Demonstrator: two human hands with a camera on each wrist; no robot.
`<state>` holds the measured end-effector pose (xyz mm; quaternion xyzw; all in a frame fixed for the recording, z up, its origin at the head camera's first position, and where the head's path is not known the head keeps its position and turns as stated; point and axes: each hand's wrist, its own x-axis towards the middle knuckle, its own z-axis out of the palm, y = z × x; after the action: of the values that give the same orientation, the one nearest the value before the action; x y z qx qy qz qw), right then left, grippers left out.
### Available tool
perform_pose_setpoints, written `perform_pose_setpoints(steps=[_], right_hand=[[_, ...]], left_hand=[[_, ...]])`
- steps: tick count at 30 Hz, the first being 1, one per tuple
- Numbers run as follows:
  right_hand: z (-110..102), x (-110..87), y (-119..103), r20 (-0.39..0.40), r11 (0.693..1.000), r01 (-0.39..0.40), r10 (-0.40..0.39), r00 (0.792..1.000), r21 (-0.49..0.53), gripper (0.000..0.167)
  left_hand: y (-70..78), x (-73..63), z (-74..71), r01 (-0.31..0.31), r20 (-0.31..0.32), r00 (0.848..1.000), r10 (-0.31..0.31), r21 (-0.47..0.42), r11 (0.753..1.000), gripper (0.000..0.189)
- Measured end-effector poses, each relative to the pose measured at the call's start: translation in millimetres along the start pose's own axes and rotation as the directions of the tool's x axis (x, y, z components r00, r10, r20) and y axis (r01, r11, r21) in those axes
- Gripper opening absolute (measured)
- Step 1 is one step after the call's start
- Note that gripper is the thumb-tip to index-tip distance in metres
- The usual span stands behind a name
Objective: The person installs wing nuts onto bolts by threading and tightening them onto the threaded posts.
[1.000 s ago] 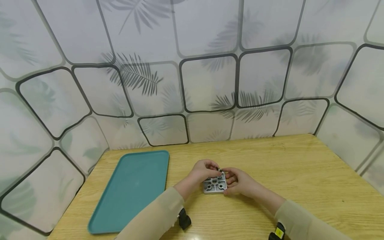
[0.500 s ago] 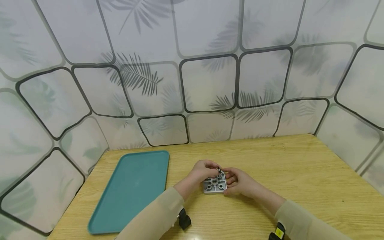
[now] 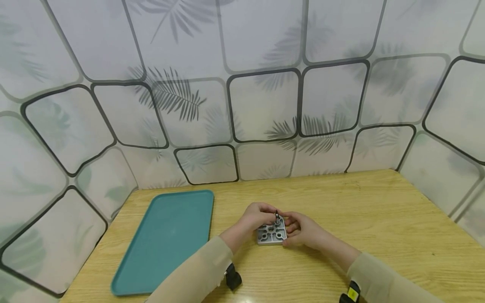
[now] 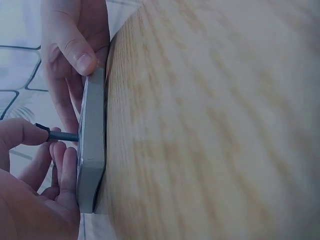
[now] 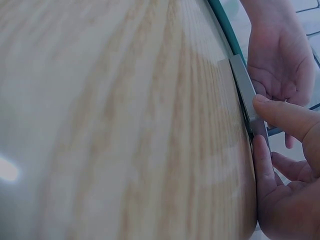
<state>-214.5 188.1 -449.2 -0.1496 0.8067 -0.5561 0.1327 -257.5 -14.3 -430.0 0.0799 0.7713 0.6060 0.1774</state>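
Metal plate [image 3: 271, 233], roughly square with ring-shaped holes, lies flat on the table [image 3: 379, 219], between the two hands and to the right of the teal tray [image 3: 170, 242]. A dark bolt [image 4: 62, 135] stands upright at the plate's far right corner, its head up and its threaded shank running down to the plate's upper face. How deep the tip sits in the hole, if at all, cannot be told.

Everything here seems to turn on the bolt's long axis, which looks close to square with that face. The left hand [image 3: 254, 216] reaches across the plate's far left part and pinches the bolt near its head, so it is the one at the shank. The right hand [image 3: 305, 231] grips the plate along its right edge, thumb at the near corner and other fingers farther back. Its far fingers are just beside the bolt; whether any touch it, I cannot tell. Neither hand is free.
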Motion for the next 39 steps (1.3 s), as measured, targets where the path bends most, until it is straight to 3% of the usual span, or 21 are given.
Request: perform_pose_setpoints(steps=[9,15,27,39], right_hand=[[-0.9,-1.1,-1.5,0.009,1.0,0.007,-0.007,1.0,-0.005,0.086],[0.2,-0.8,-2.1,0.001,1.0,0.003,-0.003,1.0,-0.01,0.086],[0.4,-3.8,-4.9,-0.003,1.0,-0.014,0.013,1.0,-0.013,0.083],[-0.3,-4.1,-5.3,0.005,1.0,0.006,-0.006,1.0,-0.021,0.085]], left_hand=[[1.6,1.1,2.6,0.009,-0.015,1.0,-0.009,-0.018,1.0,0.041],[1.5,-0.6,1.5,0.007,-0.012,1.0,-0.007,-0.038,0.999,0.037],[1.8,-4.3,4.9,-0.013,-0.051,0.999,0.019,0.106,0.994,0.033],[1.4,-6.0,10.3,-0.063,-0.095,0.993,0.072,0.09,0.994,0.026]])
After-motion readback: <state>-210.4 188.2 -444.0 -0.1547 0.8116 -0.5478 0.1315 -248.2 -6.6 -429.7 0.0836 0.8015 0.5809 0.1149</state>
